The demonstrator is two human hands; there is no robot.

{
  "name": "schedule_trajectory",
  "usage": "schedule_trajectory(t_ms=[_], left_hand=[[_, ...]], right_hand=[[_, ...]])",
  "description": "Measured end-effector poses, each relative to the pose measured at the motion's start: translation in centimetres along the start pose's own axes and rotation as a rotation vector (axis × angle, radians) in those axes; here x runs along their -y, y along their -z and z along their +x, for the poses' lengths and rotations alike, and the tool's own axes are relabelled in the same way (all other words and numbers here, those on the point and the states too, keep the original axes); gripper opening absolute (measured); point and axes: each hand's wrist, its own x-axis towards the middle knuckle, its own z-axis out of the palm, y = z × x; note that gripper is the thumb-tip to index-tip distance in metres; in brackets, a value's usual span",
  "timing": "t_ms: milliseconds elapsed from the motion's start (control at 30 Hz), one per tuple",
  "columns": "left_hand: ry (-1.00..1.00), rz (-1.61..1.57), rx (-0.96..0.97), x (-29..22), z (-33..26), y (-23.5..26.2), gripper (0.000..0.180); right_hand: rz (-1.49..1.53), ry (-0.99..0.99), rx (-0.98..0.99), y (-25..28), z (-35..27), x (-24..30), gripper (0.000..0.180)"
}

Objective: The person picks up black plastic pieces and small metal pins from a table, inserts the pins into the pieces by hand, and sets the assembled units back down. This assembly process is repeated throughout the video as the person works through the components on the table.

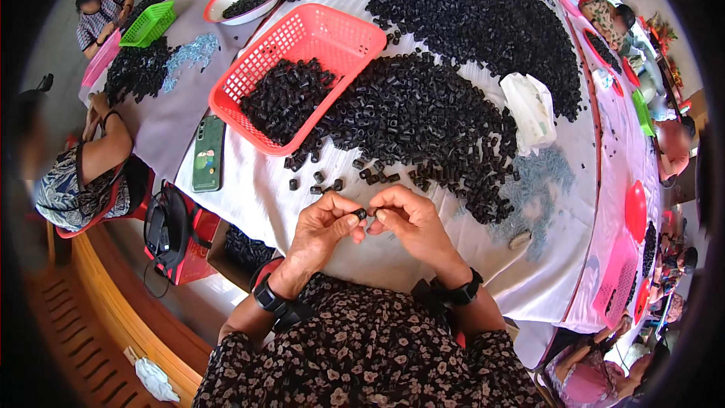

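Observation:
Close together over the near edge of the white-covered table, both my hands are pinched. Between its thumb and fingers my left hand (pixel 321 230) holds a small black cylindrical piece (pixel 359 214). My right hand (pixel 411 223) has its thumb and forefinger pressed together just beside that piece; what they grip is too small to make out. Beyond the hands spreads a heap of similar black pieces (pixel 423 117), with a few loose ones lying nearest my left hand. Small clear bluish pieces (pixel 540 189) are scattered to the right.
A red plastic basket (pixel 225 98) partly filled with black pieces stands left, beside a green phone (pixel 208 155). A larger black heap (pixel 483 15) lies at the back, near a white plastic packet (pixel 529 109). A red-rimmed basin (pixel 219 7) sits far left. Other people work around the tables.

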Motion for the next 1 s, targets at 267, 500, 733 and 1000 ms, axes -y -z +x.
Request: schedule_trajectory(t_ms=[267,500,733,1000], left_hand=[[0.000,0.054,-0.006,0.2,-0.2,-0.1,0.012],[0.000,0.114,-0.001,0.3,-0.3,-0.5,0.011],[-0.045,0.284,-0.015,0.3,-0.5,-0.8,0.009],[-0.120,0.347,-0.083,1.4,-0.5,-1.4,0.006]], right_hand=[[-0.018,-0.002,-0.037,-0.3,-0.7,0.0,0.010],[-0.036,0.047,-0.068,-0.9,-0.9,-0.4,0.009],[-0.105,-0.001,-0.061,-0.9,-1.1,0.0,0.008],[-0.827,0.456,-0.081,-1.7,-1.3,0.2,0.021]])
